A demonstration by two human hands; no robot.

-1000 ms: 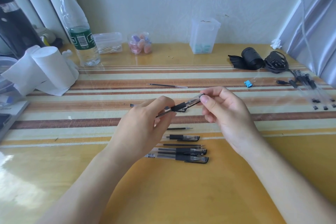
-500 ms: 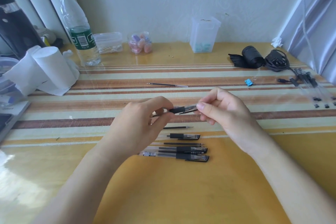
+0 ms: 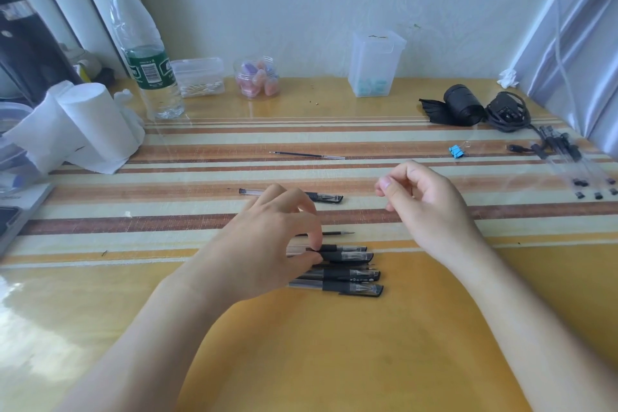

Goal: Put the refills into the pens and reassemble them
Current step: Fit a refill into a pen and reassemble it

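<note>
Head view: my left hand pinches a pen in the near row, and my right hand is empty.
My left forearm reaches in from the near left, palm down, thumb and forefinger gripping the pen's black grip at the far edge of the row of pens on the bench. My right hand hovers to the right, fingers loosely curled round nothing. A refill lies just beyond the row.
</note>
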